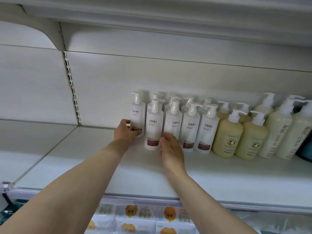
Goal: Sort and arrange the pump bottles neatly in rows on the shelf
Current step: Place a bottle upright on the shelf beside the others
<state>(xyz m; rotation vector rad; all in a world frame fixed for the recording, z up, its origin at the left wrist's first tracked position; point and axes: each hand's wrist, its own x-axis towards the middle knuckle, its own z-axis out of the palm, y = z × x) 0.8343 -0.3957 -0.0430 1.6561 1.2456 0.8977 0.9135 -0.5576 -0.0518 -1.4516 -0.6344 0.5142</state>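
Two bare forearms, no sleeves — hands (148,137) without rings

tall white plastic pump bottles (173,125): dark red label bands | squat cream-yellow pump bottles (227,137): round brown emblems | white metal shelf (219,176) | near packets (135,217): white, orange cartoon faces

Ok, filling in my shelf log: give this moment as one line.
left hand grips leftmost white bottle | right hand touches second front bottle | front row uneven
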